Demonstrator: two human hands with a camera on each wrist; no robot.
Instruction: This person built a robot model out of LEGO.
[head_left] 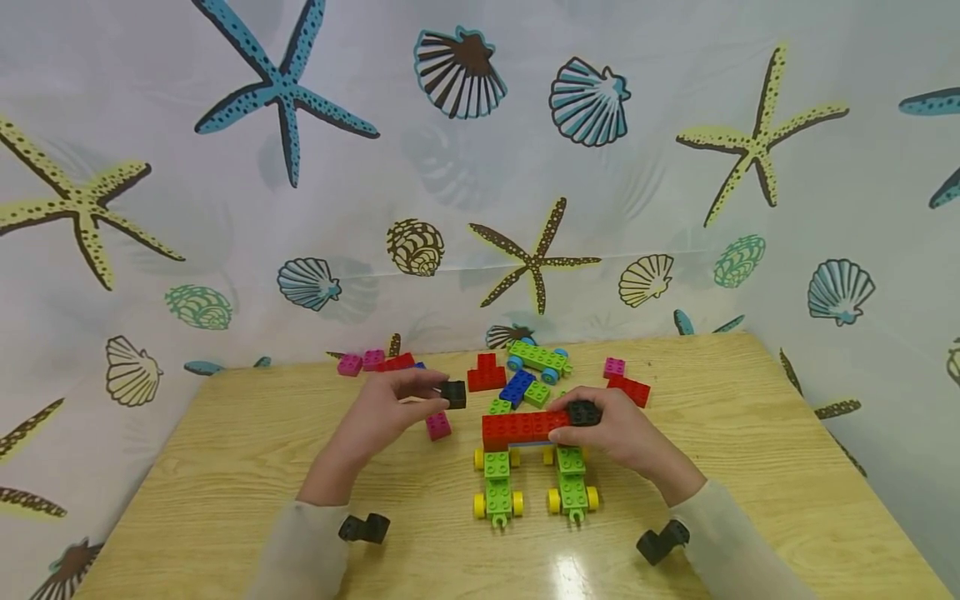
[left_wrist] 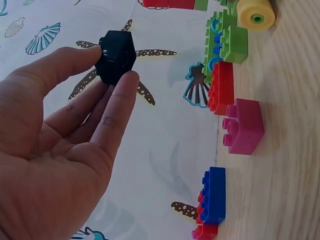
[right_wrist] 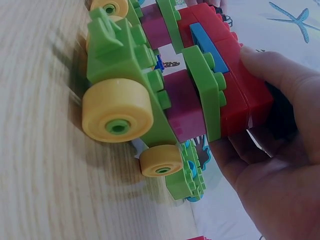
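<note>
My left hand [head_left: 382, 410] pinches a small black block [head_left: 453, 394] between thumb and fingertips, held in the air left of the assembly; the left wrist view shows the same black block [left_wrist: 116, 56]. The assembly has a row of red bricks [head_left: 521, 427] bridging two green wheeled bases [head_left: 498, 492] with yellow wheels. My right hand [head_left: 618, 429] grips the right end of the red row, by a black block [head_left: 583, 412]. From the right wrist view, a blue piece [right_wrist: 209, 46] lies under the red bricks, and a pink brick [right_wrist: 184, 104] stands between green parts.
Behind the assembly are a green base with blue wheels [head_left: 538, 357], a blue brick [head_left: 517, 387] and red bricks [head_left: 487, 375]. A pink brick [head_left: 438, 426] lies near my left hand. More pink and red bricks [head_left: 628, 391] sit at the back left and right, before a patterned cloth.
</note>
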